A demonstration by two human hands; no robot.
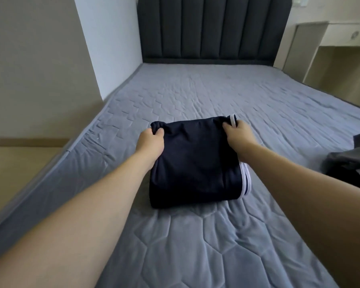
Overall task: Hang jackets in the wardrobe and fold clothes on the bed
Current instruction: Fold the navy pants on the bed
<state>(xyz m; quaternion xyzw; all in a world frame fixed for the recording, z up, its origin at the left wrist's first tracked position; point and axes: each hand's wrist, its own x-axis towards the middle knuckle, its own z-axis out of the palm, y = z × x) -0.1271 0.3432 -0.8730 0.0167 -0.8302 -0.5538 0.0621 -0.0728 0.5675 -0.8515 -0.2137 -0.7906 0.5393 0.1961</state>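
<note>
Both our hands grasp the far edge of the folded navy garment (192, 163): our left hand (152, 142) pinches its far-left corner with curled fingers, our right hand (238, 134) clutches the far-right corner, where a white trim band loops out. Most of our fingers are tucked under the cloth, out of sight. The garment lies flat on the bed (195, 235), well short of the dark headboard (212, 28). To the garment's right, a dark grey cloth (353, 163) is cut off by the frame edge. We can read no label or writing anywhere.
</note>
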